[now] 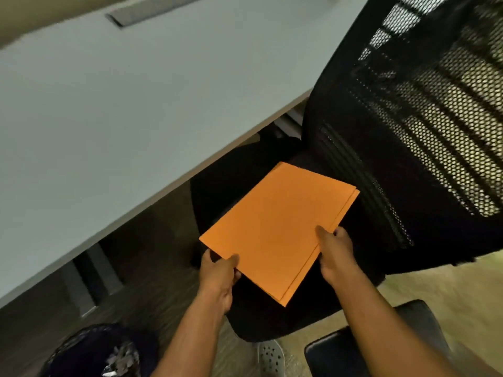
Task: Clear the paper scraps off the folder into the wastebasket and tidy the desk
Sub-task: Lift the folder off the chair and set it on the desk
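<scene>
I hold an orange folder (275, 229) closed and flat over the black chair seat (217, 186), below the desk edge. My left hand (217, 276) pinches its near left corner, thumb on top. My right hand (336, 254) grips its right edge by the spine. No scraps show on the folder's top. A dark mesh wastebasket (81, 352) stands on the floor at the lower left, with pale paper scraps (122, 357) inside it.
The white desk (122, 118) fills the upper left, with a grey cable slot (152, 9) at its back. A black mesh chair back (424, 126) rises at the right. A second dark seat (340, 352) and a white perforated shoe (270, 356) lie near the bottom.
</scene>
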Action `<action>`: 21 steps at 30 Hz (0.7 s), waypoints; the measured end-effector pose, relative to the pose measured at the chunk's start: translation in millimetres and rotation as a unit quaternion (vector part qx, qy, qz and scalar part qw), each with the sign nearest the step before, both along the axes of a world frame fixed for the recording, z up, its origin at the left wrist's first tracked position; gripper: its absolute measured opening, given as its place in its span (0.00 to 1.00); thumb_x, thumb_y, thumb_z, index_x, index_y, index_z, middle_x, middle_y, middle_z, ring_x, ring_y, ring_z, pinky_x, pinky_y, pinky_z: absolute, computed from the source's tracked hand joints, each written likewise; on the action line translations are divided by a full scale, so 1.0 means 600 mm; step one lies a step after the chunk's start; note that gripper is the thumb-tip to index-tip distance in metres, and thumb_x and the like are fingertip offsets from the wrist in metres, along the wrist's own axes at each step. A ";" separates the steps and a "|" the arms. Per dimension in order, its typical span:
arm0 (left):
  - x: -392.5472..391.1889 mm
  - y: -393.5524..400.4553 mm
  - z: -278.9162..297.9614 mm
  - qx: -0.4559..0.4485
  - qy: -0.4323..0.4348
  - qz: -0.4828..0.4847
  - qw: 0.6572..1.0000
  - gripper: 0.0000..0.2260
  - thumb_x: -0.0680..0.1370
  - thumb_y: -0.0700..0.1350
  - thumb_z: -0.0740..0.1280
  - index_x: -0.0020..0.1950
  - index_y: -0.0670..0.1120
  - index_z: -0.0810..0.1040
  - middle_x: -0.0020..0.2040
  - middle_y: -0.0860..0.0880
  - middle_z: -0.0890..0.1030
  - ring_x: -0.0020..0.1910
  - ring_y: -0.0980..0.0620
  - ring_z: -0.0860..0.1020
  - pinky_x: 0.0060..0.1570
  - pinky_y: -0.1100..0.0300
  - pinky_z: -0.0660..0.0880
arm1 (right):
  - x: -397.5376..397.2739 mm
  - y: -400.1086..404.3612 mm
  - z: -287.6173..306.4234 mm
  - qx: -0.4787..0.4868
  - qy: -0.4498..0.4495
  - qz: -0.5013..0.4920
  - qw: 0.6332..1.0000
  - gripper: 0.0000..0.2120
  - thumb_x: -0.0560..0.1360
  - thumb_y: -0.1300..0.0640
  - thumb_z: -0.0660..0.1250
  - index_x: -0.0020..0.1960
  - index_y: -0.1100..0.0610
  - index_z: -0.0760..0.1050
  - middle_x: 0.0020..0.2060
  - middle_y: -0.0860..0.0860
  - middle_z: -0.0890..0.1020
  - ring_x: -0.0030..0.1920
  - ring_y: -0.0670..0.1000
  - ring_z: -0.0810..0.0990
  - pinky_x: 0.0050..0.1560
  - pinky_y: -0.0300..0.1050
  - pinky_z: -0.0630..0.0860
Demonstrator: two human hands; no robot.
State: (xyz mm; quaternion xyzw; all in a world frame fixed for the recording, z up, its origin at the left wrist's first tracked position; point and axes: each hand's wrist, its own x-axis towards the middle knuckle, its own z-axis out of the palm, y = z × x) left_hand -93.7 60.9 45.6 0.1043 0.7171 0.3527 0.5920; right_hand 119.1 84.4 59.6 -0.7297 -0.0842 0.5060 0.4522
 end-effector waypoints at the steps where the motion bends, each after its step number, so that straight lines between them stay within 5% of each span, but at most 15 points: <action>1: -0.006 -0.014 0.021 -0.003 0.009 -0.006 1.000 0.29 0.77 0.34 0.68 0.75 0.50 0.63 0.57 0.44 0.81 0.50 0.44 0.81 0.41 0.53 0.79 | -0.006 -0.011 0.022 0.005 -0.010 0.009 1.000 0.10 0.80 0.59 0.66 0.60 0.54 0.73 0.53 0.55 0.81 0.51 0.56 0.81 0.47 0.49 0.79; 4: -0.022 -0.053 0.097 0.003 0.113 -0.135 0.984 0.40 0.75 0.45 0.72 0.80 0.56 0.52 0.70 0.42 0.72 0.63 0.41 0.75 0.62 0.43 0.75 | -0.034 -0.042 0.103 0.034 -0.029 0.042 0.998 0.05 0.79 0.58 0.66 0.54 0.52 0.73 0.52 0.56 0.82 0.51 0.55 0.81 0.55 0.55 0.80; 7: -0.029 -0.084 0.206 0.080 0.236 -0.315 0.916 0.33 0.77 0.61 0.67 0.79 0.55 0.59 0.81 0.48 0.52 0.77 0.45 0.59 0.71 0.49 0.63 | -0.071 -0.066 0.188 0.068 -0.063 0.078 0.993 0.05 0.79 0.57 0.67 0.51 0.50 0.72 0.50 0.54 0.82 0.50 0.53 0.81 0.56 0.55 0.79; 11: -0.028 -0.121 0.339 0.129 0.280 -0.518 0.798 0.41 0.73 0.70 0.63 0.80 0.56 0.52 0.78 0.49 0.62 0.73 0.45 0.67 0.66 0.53 0.66 | -0.124 -0.088 0.304 0.103 -0.083 0.100 0.986 0.16 0.78 0.56 0.68 0.63 0.52 0.69 0.49 0.50 0.80 0.49 0.50 0.80 0.55 0.55 0.79; 15: -0.049 -0.147 0.413 0.154 0.455 -0.515 0.709 0.30 0.78 0.57 0.63 0.77 0.57 0.56 0.58 0.49 0.79 0.50 0.50 0.80 0.54 0.50 0.79 | -0.164 -0.091 0.395 0.154 -0.107 0.126 0.974 0.19 0.77 0.57 0.68 0.65 0.50 0.68 0.46 0.50 0.79 0.45 0.48 0.81 0.43 0.45 0.78; 18: -0.069 -0.151 0.453 0.217 0.496 -0.423 0.726 0.18 0.82 0.50 0.59 0.72 0.61 0.65 0.44 0.54 0.82 0.38 0.56 0.80 0.42 0.57 0.79 | -0.192 -0.074 0.452 0.206 -0.103 0.179 0.957 0.14 0.76 0.52 0.70 0.59 0.49 0.69 0.49 0.49 0.81 0.45 0.47 0.82 0.39 0.41 0.79; 21: -0.094 -0.139 0.481 0.247 0.421 -0.328 0.809 0.12 0.83 0.52 0.58 0.65 0.55 0.74 0.47 0.56 0.82 0.43 0.58 0.79 0.44 0.63 0.76 | -0.214 -0.051 0.489 0.254 -0.033 0.318 0.913 0.24 0.75 0.45 0.70 0.67 0.45 0.64 0.61 0.45 0.78 0.58 0.47 0.78 0.56 0.52 0.80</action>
